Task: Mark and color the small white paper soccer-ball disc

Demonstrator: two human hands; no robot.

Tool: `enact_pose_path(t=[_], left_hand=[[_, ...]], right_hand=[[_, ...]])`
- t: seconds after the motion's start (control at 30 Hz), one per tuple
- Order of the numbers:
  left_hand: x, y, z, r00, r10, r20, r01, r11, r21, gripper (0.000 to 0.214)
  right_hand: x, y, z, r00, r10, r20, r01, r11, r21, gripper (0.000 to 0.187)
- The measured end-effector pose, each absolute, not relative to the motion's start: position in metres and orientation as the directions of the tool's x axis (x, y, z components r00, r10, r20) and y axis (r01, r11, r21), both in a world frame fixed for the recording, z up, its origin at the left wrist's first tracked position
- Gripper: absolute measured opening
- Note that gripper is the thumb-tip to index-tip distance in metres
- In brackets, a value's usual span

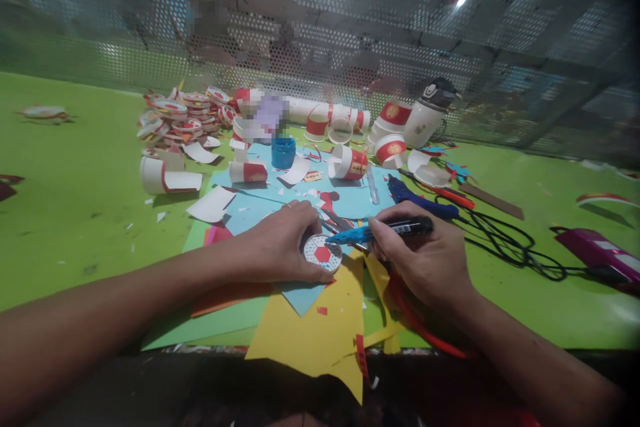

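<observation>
Between the thumb and fingers of my left hand (280, 243) is a small round white paper disc (323, 263) with a red hexagon in its middle and blue dots around it. My right hand (425, 257) grips a black marker (407, 227) whose front part is smeared blue. The marker's tip is at the disc's upper right edge; I cannot tell whether it touches. Behind the marker lies a pair of scissors (345, 221), partly hidden by my hands. Blue and yellow paper (310, 340) lie under and in front of the disc.
Cut paper cups (347, 163) and a blue paint pot (283, 153) stand beyond my hands. Decorated discs (187, 113) are piled at the back left. To the right are a blue glue gun (423, 200), its black cable (520, 250), a purple device (600, 253) and a white bottle (424, 121).
</observation>
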State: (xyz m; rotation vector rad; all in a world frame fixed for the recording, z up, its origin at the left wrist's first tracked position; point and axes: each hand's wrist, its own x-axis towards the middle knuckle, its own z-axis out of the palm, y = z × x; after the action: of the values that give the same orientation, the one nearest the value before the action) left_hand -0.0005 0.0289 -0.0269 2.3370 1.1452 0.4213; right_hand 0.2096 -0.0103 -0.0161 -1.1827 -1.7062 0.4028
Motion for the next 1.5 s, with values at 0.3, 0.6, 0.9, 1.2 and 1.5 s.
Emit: enact_pose_path(t=[0.3, 0.6, 0.9, 1.2, 1.5], left_hand=[[-0.001, 0.030, -0.030, 0.603, 0.795, 0.073, 0.631, -0.530, 0.566, 0.049], [-0.002, 0.030, -0.032, 0.597, 0.798, 0.079, 0.627, -0.525, 0.576, 0.050], [0.000, 0.030, -0.030, 0.601, 0.796, 0.070, 0.636, -0.530, 0.561, 0.051], [-0.001, 0.024, -0.031, 0.534, 0.844, 0.044, 0.646, -0.441, 0.623, 0.055], [0.000, 0.018, -0.022, 0.555, 0.832, 0.004, 0.665, -0.446, 0.599, 0.052]], right_hand=[[0.206, -0.011, -0.014, -0.070, 0.841, 0.536, 0.556, 0.479, -0.679, 0.013], [0.206, -0.011, -0.016, -0.057, 0.854, 0.518, 0.551, 0.459, -0.697, 0.016], [0.206, -0.011, -0.016, -0.062, 0.865, 0.499, 0.541, 0.449, -0.711, 0.016], [0.208, -0.013, -0.018, -0.106, 0.883, 0.457, 0.543, 0.437, -0.717, 0.019], [0.208, -0.010, -0.021, -0.141, 0.897, 0.419, 0.516, 0.427, -0.742, 0.024]])
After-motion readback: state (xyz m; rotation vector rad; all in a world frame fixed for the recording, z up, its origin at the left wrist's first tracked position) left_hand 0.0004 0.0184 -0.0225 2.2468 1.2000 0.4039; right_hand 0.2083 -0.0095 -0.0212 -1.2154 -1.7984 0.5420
